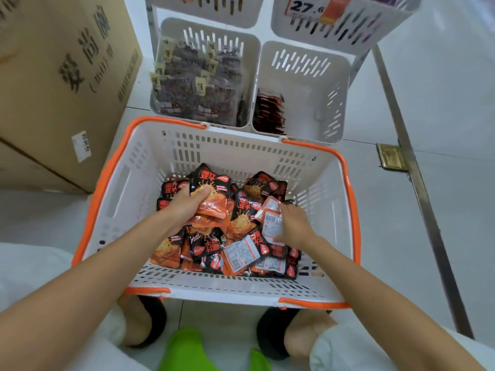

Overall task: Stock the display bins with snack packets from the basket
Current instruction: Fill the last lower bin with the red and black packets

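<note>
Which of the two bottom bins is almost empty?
The bottom right bin: only a few red packets stand against its left wall, while the bottom left bin is packed full of dark packets.

Stretched the bare left forearm (112,250) and bare right forearm (375,285) forward and down, converging slightly. Curled the left hand (187,207), back upward, round a bunch of glossy orange-and-black snack packets (211,210), thumb laid across the top one. Held the right hand (294,226) near the left, on its right side, pinching a white-backed orange packet (271,223) between thumb and bent fingers.
</note>
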The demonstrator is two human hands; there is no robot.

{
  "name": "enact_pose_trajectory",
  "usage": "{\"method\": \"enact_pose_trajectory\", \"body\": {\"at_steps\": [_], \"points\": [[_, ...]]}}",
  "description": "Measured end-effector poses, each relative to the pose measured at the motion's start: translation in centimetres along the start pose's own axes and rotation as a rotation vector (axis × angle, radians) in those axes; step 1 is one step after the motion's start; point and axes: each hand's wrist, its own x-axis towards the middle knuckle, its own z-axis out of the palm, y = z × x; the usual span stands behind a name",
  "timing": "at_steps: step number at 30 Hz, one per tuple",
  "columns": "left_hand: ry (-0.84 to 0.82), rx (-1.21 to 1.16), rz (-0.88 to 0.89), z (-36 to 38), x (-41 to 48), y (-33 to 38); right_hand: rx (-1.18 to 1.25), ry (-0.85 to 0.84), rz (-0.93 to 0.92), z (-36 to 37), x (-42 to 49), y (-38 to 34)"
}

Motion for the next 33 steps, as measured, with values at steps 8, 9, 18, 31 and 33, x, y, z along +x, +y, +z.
{"method": "enact_pose_trajectory", "body": {"at_steps": [8,9,18,31,33], "points": [[-0.039,-0.145,-0.014,1.1,0.1,1.4,0.634,0.698,-0.372,-9.7,-2.2,-6.8],[-0.098,-0.255,-0.038,1.7,-0.2,2.2,0.601,0.653,-0.484,-10.2,-2.6,-8.1],[-0.146,-0.084,0.221,2.8,-0.4,5.4,1.343,0.147,-0.063,-11.8,-0.9,-9.5],[-0.269,0.584,0.759,4.8,3.3,18.1,1.048,0.236,-0.394,-23.1,4.2,-2.2],[-0.175,0.554,0.823,6.1,4.6,20.3,1.088,0.397,-0.310,-24.6,5.7,-1.0]]}}
